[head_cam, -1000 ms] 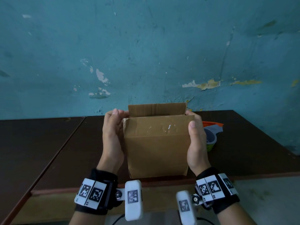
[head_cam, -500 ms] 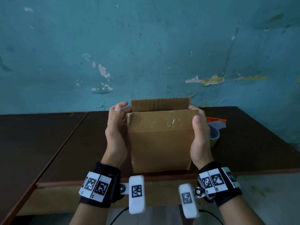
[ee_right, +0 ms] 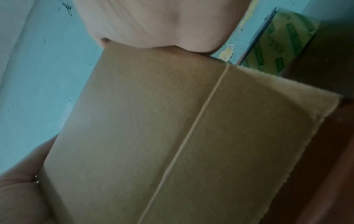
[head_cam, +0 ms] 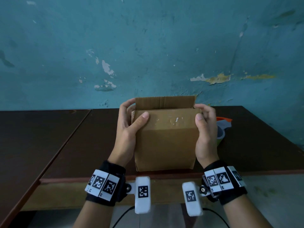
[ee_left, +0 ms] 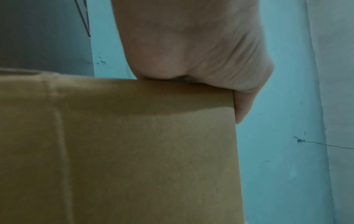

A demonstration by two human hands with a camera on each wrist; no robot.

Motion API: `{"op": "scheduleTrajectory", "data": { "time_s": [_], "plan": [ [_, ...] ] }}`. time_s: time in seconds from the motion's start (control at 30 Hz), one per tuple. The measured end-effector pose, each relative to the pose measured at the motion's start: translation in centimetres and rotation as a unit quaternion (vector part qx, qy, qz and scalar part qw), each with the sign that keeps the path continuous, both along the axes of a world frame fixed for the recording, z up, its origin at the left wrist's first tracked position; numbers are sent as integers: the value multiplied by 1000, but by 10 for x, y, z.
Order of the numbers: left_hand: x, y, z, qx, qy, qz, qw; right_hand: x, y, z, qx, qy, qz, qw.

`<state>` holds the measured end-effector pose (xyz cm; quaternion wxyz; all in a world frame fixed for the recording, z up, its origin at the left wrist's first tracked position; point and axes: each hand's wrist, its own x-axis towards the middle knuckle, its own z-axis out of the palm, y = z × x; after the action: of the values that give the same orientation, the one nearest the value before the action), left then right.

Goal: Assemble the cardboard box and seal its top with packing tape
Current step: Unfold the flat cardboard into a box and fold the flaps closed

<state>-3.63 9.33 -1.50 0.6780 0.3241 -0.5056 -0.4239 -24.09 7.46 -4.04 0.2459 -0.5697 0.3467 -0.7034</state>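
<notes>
Two hands are gripping a box (head_cam: 165,142) at the centre of the head view, where it is standing upright on a dark tabletop (head_cam: 82,145) near the front edge. The left hand (head_cam: 127,130) is clasping the box's left side, its thumb lying across the front face near the top corner and its fingers (head_cam: 126,104) curling over the upper left corner. The right hand (head_cam: 205,129) is holding the right side likewise, thumb pressing on the front top corner and fingers (head_cam: 203,106) hooking over the upper right corner. A back flap (head_cam: 164,102) is standing up behind the top edge, while the front flap is lying folded along the top. A shiny strip of tape is showing across the upper front face.

In the left wrist view the palm (ee_left: 191,45) is resting on the cardboard's upper edge, with one fingertip wrapping round the corner at centre right. In the right wrist view the palm (ee_right: 153,22) is sitting on the top of the box, whose side is showing a vertical seam.

A tape dispenser (head_cam: 222,127) with an orange part is lying on the tabletop just beside the right hand, partly hidden by it; its green-printed roll (ee_right: 277,45) is showing at the upper right of the right wrist view. A peeling teal wall (head_cam: 148,46) is filling the upper part of the head view.
</notes>
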Motion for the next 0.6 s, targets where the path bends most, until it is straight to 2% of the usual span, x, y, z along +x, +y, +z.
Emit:
{"op": "scheduleTrajectory", "data": {
  "time_s": [0.3,0.6],
  "plan": [
    [-2,1,5,30,-4,-9,1000,-1,-1,2,3,-17,7,1000],
    [0,-5,4,25,46,-36,998,-2,-8,3,16,1,42,999]
  ]
}}
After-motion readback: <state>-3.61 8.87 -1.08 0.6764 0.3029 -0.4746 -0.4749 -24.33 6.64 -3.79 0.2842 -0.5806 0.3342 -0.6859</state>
